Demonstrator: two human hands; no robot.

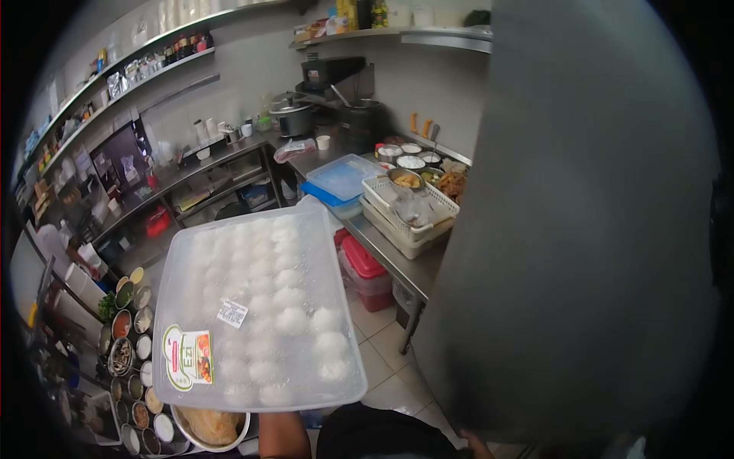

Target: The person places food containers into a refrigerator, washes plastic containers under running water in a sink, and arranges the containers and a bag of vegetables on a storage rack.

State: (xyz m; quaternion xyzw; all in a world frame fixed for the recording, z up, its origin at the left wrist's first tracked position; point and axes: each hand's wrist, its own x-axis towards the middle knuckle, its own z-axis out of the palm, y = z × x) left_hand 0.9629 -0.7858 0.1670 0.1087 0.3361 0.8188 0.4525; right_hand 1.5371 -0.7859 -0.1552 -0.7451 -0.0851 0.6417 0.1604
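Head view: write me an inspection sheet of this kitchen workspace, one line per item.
Surface: steel counter at right, crowded along the back, bare near its front corner.
Job's things: translucent lidded container showing rows of white dough balls; two labels on its lid.
Clutter: white plastic basket holding a clear bag; red-lidded bin under the counter; food pots crowded at lower left.
Grips: left grip hidden, its forearm reaching under the container; right grip partly visible at the bottom edge, its hold unclear.
Cables: nothing seen.
Surroundings: stocked wall shelves, tiled floor, large grey panel filling the right side.
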